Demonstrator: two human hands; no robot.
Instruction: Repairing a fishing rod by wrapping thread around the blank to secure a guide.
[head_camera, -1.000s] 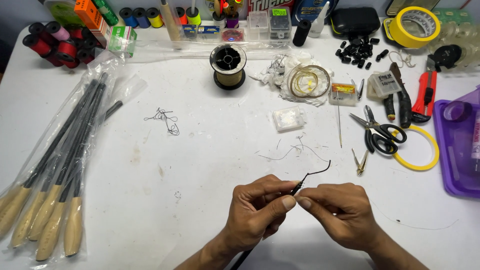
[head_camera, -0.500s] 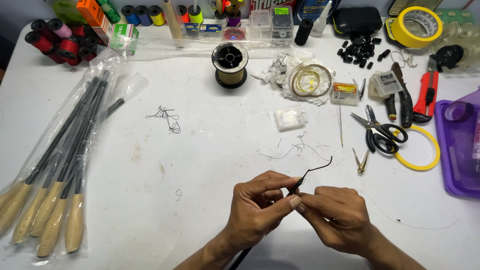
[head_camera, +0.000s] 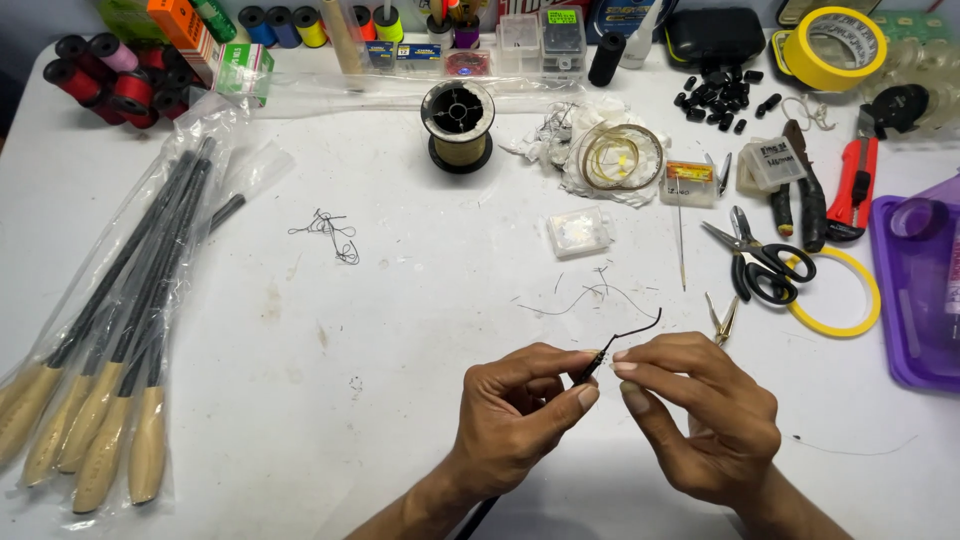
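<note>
Low over the white table, my left hand pinches the thin black tip of a slim dark rod. The rod's lower part runs back under my wrist and off the bottom edge. A thin black cord curls up and to the right from the tip. My right hand meets the left one at that tip, thumb and forefinger closed on it. Whether a thread lies between the fingers is too fine to tell.
A plastic bag of rods with pale cork handles lies at left. A line spool, black scissors, yellow tape rings, a red cutter, a purple tray and thread spools ring the work spot. Thread scraps lie mid-table.
Both hands stay joined at the rod tip and have shifted only slightly, the fingers closing a little nearer together. Everything on the table has kept its place.
</note>
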